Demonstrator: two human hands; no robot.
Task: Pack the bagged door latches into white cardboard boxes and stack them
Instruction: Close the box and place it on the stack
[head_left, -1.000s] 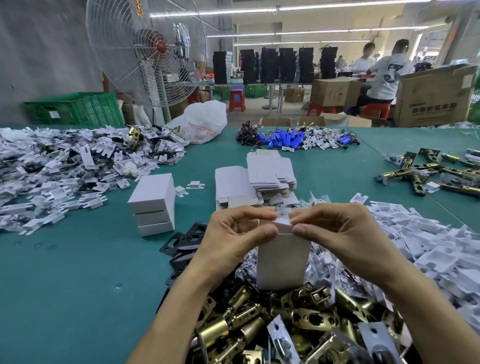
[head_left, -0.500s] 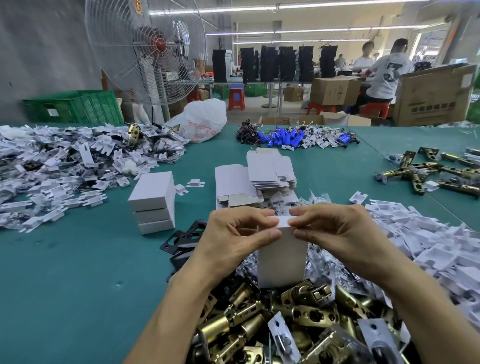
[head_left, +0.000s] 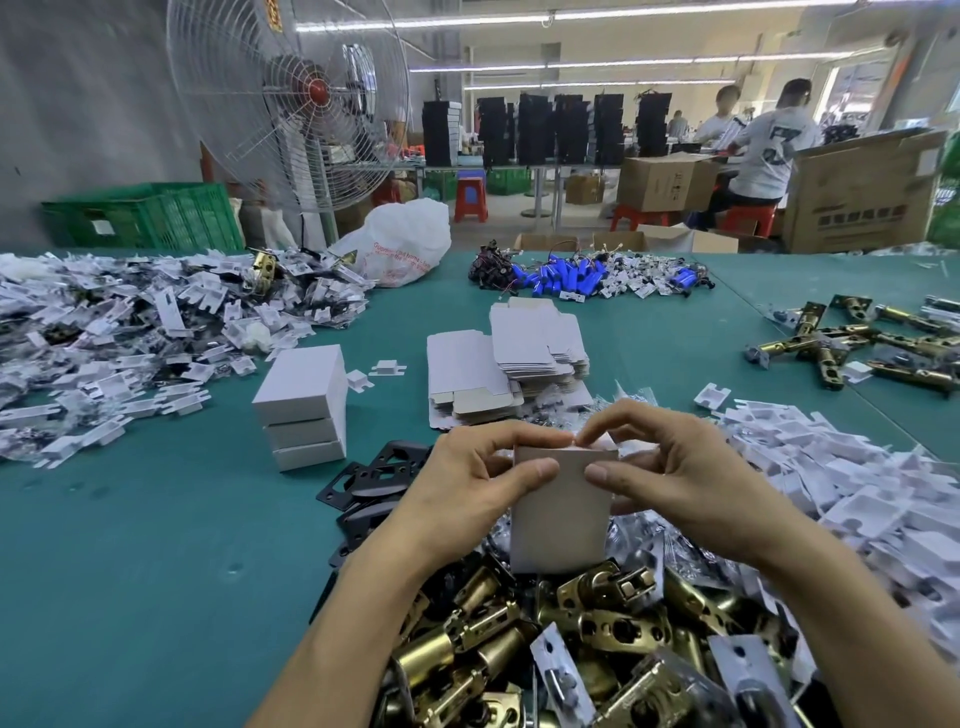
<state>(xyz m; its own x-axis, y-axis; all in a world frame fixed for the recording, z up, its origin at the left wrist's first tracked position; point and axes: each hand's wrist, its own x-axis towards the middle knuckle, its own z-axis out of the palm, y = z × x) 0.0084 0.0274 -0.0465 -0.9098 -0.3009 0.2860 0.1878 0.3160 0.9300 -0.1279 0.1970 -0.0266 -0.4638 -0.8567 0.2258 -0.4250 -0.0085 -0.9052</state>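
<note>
I hold a small white cardboard box (head_left: 558, 514) upright over a heap of bagged brass door latches (head_left: 597, 639). My left hand (head_left: 467, 483) grips the box's left side, thumb on its front face. From the right, my right hand (head_left: 685, 467) grips it too, thumb on the front and fingertips curled over the top flap. A stack of three closed white boxes (head_left: 304, 408) stands on the green table to the left. Flat unfolded box blanks (head_left: 511, 364) lie in piles just beyond my hands.
Black metal plates (head_left: 371, 480) lie left of my hands. White plastic inserts (head_left: 857, 483) are heaped at right, a mixed pile of bagged parts (head_left: 130, 332) at left. Loose brass latches (head_left: 872, 345) lie far right, blue parts (head_left: 566, 273) at the back. A fan (head_left: 291, 98) stands behind.
The box's top flap has gone from raised to pressed down flat. My thumbs have moved down onto its front face, and the box sits slightly lower.
</note>
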